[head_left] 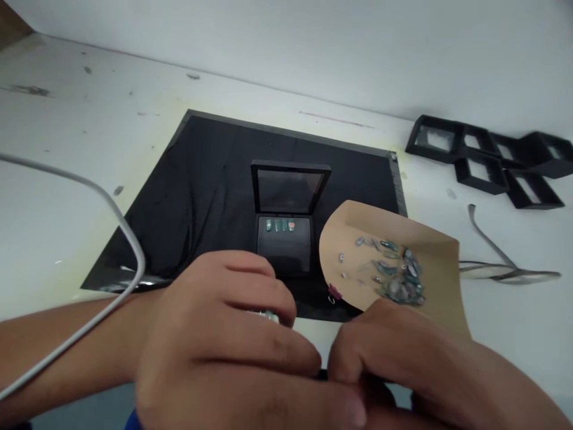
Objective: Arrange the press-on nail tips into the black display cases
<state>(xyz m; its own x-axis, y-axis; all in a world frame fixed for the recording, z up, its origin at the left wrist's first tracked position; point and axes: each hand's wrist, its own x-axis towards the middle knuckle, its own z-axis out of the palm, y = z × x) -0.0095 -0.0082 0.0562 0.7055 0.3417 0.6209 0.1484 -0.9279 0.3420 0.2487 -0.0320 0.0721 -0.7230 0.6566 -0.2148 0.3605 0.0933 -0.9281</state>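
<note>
1. Clock directions are read from the centre of the view. At 7 o'clock, left hand (215, 346), back upward: fingers curled; a small green-and-white piece (268, 315) shows beneath them, though whether it is gripped cannot be told.
2. Toward 5 o'clock, right hand (394, 352): fingers bent, their tips hidden near those of the left; any grasp cannot be determined.
3. Centre, black hinged display case (284, 251), lid raised, on a black sheet (215, 173); four green press-on nails (285, 225) form a row near its hinge.
4. Between 3 and 4 o'clock, curved brown card (441, 263) bearing loose press-on nails (400, 286).
5. Just above 3 o'clock, black open frames (481, 186); just below it, eyeglasses (514, 275).
6. Toward 9 o'clock, pale cable (140, 260), passing over the left forearm.
</note>
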